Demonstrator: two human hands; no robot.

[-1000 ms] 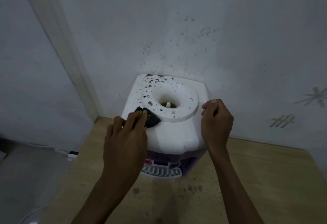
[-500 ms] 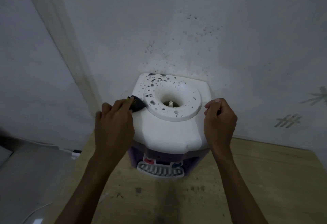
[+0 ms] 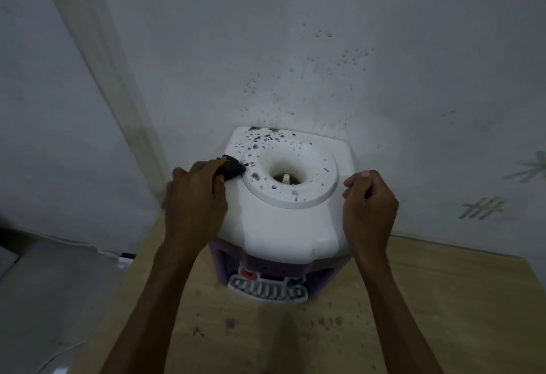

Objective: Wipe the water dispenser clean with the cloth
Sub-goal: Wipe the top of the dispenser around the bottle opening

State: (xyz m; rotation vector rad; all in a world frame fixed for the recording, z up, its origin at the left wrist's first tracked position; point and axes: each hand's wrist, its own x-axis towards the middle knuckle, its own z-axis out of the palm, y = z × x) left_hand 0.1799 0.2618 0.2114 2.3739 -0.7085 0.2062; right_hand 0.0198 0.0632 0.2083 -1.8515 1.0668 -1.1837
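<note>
On the spotted water dispenser top, left hand pinching dark cloth beside the ring, right hand curled closed at its side, empty.

We see a dim, grey room. The brightest spot is the white water dispenser between the left hand and the right hand. Below the hands it gets darker. The wall lines bend near the edges.

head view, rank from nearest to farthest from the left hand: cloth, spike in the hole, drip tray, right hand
From the left hand:
1. Cloth, in its grip at the fingertips.
2. Spike, in the centre hole, to the right.
3. Drip tray, low at the front.
4. Right hand, far side of the dispenser.
</note>
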